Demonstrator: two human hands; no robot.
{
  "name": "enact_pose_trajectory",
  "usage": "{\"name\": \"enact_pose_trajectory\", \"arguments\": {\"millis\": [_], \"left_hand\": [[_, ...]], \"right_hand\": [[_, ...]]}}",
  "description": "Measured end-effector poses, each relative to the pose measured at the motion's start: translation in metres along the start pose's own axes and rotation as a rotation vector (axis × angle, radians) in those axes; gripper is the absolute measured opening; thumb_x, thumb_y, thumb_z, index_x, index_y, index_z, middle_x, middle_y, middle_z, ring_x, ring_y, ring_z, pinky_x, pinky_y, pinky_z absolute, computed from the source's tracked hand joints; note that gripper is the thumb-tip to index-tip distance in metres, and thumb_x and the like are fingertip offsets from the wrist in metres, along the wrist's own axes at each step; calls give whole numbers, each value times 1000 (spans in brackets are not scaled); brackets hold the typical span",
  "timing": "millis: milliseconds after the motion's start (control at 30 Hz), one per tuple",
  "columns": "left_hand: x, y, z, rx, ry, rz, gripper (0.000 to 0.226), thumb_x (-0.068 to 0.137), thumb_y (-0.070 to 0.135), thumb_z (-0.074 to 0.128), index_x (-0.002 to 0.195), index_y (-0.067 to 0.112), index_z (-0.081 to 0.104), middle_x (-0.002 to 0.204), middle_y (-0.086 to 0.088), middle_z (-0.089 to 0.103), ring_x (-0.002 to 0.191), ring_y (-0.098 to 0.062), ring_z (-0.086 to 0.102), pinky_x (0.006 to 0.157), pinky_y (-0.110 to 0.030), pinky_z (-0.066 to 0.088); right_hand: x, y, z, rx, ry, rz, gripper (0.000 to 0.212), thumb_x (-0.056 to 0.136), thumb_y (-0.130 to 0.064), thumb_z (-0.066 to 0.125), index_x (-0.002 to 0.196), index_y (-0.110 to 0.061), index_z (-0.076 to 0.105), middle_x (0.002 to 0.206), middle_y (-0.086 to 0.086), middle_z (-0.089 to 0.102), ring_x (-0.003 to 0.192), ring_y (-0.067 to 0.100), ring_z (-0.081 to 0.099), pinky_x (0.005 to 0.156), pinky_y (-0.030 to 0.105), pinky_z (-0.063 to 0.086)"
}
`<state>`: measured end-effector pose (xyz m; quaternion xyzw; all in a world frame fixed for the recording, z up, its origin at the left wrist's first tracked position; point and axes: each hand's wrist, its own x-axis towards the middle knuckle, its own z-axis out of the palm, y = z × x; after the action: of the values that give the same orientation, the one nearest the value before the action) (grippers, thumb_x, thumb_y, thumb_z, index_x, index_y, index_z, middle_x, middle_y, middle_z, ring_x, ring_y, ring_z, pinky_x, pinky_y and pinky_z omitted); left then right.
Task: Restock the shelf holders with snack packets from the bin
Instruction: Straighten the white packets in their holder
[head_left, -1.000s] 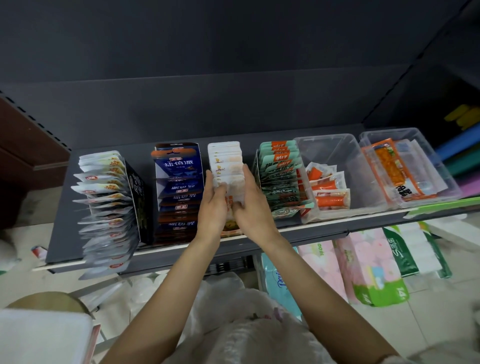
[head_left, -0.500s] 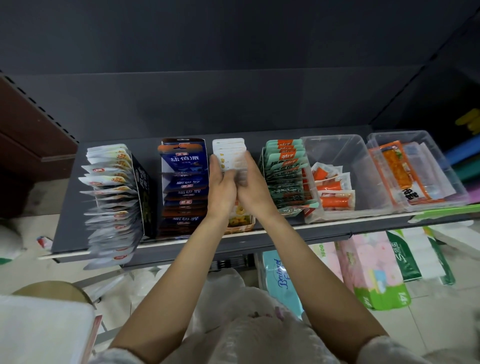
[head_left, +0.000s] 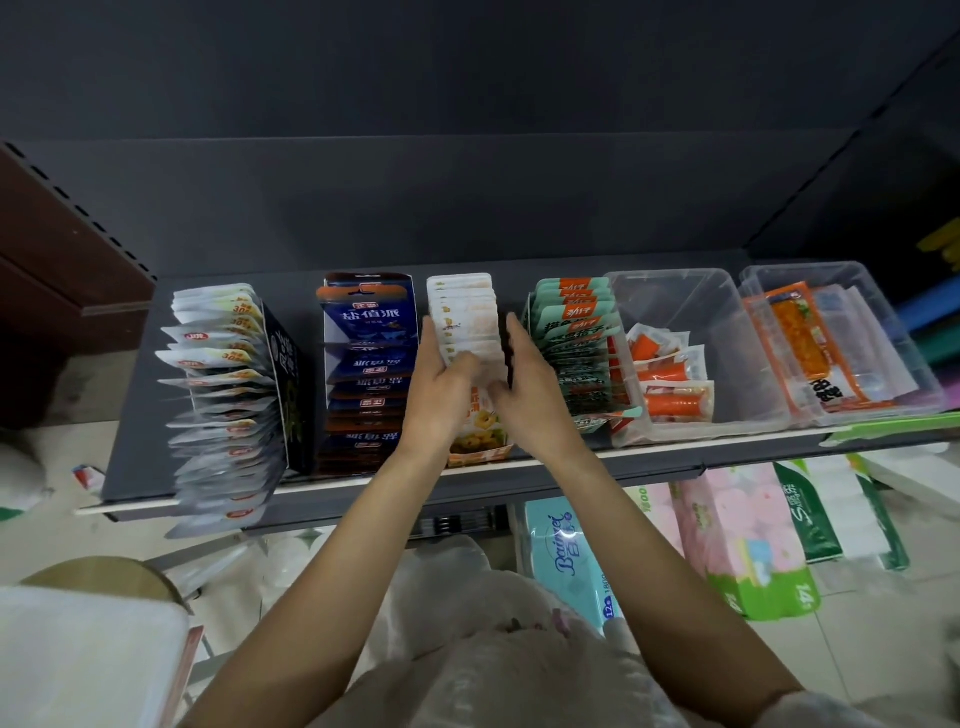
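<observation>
Head view: on the shelf (head_left: 135, 395), the white packets (head_left: 465, 317) stand in a row whose long axis runs from 6 to 12 o'clock, faces toward the viewer. The left hand (head_left: 441, 395) presses the row's 9 o'clock side, thumb curled over the packets; the right hand (head_left: 530, 395) flanks its 3 o'clock side, fingers straight. Blue packets (head_left: 371, 364) sit at 9 o'clock, green packets (head_left: 571, 343) at 3.

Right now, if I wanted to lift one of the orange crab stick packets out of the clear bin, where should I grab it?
Probably the front packet, by its top sealed edge, coming straight down from above. The clear bin is open at the top, its walls block the sides, and the bare space behind the packets leaves room for your fingers. Both the left hand and right hand are busy at the white packets.
</observation>
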<state>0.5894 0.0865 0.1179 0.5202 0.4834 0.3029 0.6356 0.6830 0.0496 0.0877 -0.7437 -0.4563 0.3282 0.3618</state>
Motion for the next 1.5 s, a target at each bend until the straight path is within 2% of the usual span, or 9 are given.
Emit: {"name": "enact_pose_trajectory", "arguments": {"millis": [200,367,567,767,900,1100,1267,1400,1500], "left_hand": [[-7,-15,2,-10,-7,-2,48,94,1,40,133,28,42,129,9,55,115,-1,54,86,-11,46],[-5,-11,-4,147,-60,46,46,94,1,40,132,26,44,119,17,56,110,2,54,84,-8,45],[9,1,-27,1031,-1,243,44,96,11,45,140,11,41,130,-10,50,107,-22,57,83,-25,44],[23,8,-25,1291,-10,276,33,97,12,42,129,7,49,119,-14,55,96,-28,62,73,-29,47],[21,9,-27,1239,-1,348,43,96,10,42,139,11,40,126,-13,49,91,-31,63,70,-33,51],[22,3,-26,1244,-76,444,45,96,12,43,141,14,40,142,-3,38,120,-23,46,96,-29,41],[21,0,-27,1175,-98,429,49,95,14,45,143,9,35,147,-6,32,125,-24,42,100,-29,39],[12,-3,-22,856,-74,265,63,94,13,50,149,12,20,154,-4,21,134,-18,34,97,-16,30],[2,-7,-11,461,-126,113,54,93,12,50,143,21,31,142,5,40,127,-5,38,101,-18,32]], "right_hand": [[-21,1,12,52,115,-86,51,90,3,49,138,-14,41,124,-8,54,105,-3,50,85,0,38],[-18,-2,17,-296,256,-137,48,89,-2,56,136,-3,44,131,14,56,102,28,64,80,39,57],[-10,-10,4,-673,193,-138,49,83,9,57,131,1,47,120,18,56,87,33,66,66,35,54],[4,-15,-9,-534,72,-149,41,93,-12,53,132,-8,43,124,12,49,104,27,58,81,35,49],[10,-18,-14,-586,11,-177,43,93,-14,54,135,-11,43,125,11,47,103,27,58,80,35,51],[19,-18,-20,-654,-23,-161,34,90,-8,57,123,-12,51,117,9,51,99,28,60,76,36,50],[22,-20,-19,-684,43,-175,30,84,3,61,112,-8,58,110,9,56,94,28,61,75,34,50],[19,-19,-20,-623,83,-140,43,83,6,60,123,-7,52,120,11,50,100,28,59,79,32,48],[13,-20,-20,-639,53,-71,61,87,1,58,141,-9,32,131,14,42,102,32,58,76,31,46]]}}
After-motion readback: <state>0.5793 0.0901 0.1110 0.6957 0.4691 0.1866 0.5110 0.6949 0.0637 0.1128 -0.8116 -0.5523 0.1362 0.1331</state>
